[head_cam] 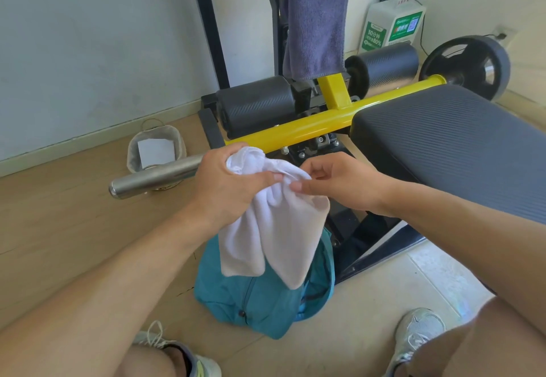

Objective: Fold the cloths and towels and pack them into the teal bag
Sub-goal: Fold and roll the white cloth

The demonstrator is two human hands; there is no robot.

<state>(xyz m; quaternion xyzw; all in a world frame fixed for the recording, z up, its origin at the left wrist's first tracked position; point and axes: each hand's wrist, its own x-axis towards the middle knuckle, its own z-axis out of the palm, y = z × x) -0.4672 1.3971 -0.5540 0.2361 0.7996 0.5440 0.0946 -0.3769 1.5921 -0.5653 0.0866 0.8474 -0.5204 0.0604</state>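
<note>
A white towel (274,229) hangs bunched in the air above the teal bag (260,302), which sits on the floor between my feet. My left hand (227,181) grips the towel's top, fingers curled round the gathered cloth. Just to its right, my right hand (334,181) pinches the towel's upper edge between thumb and fingertips. The towel's two lower ends drape over the bag's top and hide its opening. A grey-purple towel (316,22) hangs over the black frame of the exercise machine at the back.
A weight bench with a yellow bar (310,128), black foam rollers (257,105) and a dark padded seat (458,140) stands right behind the bag. A steel bar end (153,175) juts left. A small lined basket (156,149) sits by the wall. My shoes (413,338) flank the bag.
</note>
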